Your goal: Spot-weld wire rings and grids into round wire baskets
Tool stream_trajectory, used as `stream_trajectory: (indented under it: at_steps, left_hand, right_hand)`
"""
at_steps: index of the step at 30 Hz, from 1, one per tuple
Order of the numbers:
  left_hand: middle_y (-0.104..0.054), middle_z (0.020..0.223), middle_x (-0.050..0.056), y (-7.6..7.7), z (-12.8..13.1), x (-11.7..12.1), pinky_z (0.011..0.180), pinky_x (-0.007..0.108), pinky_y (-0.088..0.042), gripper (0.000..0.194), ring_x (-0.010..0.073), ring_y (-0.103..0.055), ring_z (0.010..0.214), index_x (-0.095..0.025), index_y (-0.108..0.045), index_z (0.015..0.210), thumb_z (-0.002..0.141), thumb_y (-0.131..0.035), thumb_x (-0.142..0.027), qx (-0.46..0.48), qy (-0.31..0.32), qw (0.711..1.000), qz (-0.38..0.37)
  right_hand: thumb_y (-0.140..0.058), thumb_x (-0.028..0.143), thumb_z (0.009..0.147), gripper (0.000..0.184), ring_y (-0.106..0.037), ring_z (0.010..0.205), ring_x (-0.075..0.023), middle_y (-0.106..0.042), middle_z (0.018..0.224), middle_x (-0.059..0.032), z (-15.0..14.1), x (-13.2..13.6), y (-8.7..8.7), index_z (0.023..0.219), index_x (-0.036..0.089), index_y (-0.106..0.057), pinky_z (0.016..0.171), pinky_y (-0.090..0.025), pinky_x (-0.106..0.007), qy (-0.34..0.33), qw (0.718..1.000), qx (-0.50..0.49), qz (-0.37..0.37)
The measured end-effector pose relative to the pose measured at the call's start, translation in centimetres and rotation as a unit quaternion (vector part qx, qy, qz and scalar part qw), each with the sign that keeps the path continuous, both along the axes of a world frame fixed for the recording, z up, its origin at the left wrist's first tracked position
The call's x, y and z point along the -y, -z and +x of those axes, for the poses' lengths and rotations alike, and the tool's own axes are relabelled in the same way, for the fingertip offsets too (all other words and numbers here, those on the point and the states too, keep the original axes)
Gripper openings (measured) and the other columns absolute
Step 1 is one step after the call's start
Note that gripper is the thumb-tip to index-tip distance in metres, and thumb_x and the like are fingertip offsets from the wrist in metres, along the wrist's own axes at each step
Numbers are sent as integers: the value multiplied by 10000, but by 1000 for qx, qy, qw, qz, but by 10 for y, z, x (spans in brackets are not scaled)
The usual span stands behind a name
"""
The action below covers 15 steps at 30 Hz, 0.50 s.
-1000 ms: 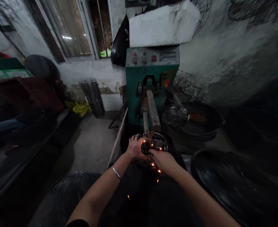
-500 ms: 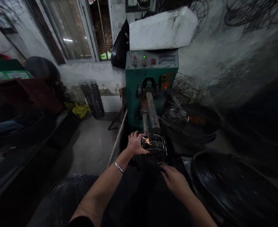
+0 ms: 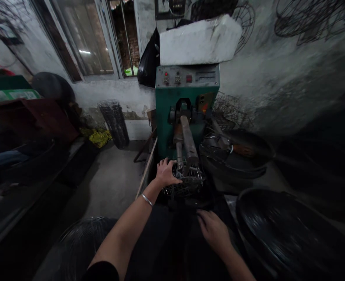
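Observation:
My left hand (image 3: 167, 172) curls over the left side of a round wire basket (image 3: 186, 186), thumb toward me and fingers on the far side. The basket sits at the ends of two metal arms of a green spot welder (image 3: 166, 105); the thicker upper arm (image 3: 189, 140) reaches above it. My right hand (image 3: 211, 226) is lower and to the right, apart from the basket's bright wires. Its fingers are bent at a dark edge, and what they hold, if anything, is lost in shadow.
A white foam block (image 3: 198, 43) rests on the welder. Right of it stand a dark pan (image 3: 248, 168) holding tools and a wide black tub (image 3: 277, 222). A roll of wire mesh (image 3: 115, 123) leans at the wall, with a wire bundle (image 3: 81, 242) at lower left.
Sparks at the basket have gone and the green light on the panel is off. The basket has shifted slightly within the same hold. My right hand has drawn a little lower.

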<state>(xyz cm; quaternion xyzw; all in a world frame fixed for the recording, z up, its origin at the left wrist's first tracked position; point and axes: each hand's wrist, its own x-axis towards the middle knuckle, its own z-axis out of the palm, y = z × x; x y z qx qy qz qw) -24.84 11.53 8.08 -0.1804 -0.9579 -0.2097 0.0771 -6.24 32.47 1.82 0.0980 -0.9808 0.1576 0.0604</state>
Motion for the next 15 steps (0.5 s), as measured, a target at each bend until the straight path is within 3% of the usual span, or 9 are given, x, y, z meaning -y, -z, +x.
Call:
stream_trajectory:
  at_steps: [11,15]
  left_hand:
    - [-494,1336,134,3,-2,-5,1046,523,-412,1009,367,-475,1216,-223,-546,1332,470,-976,-525,5,-12,1000,22]
    - [-432,1421,161,6,-2,-2,1087,551,-372,1077,386,-410,1305,-220,-499,1381,462,-987,-492,8,0,999,47]
  right_hand:
    - [-376,199,943,351,-678,996,-257,-739,1051,-87,-3,0,4,1054,216,-709,913,-549,-401,22,999,9,-26]
    - [-346,233,939,383,-678,1012,-287,-734,1074,-97,1,-2,0,1044,238,-714,903,-561,-432,15,999,31,-27]
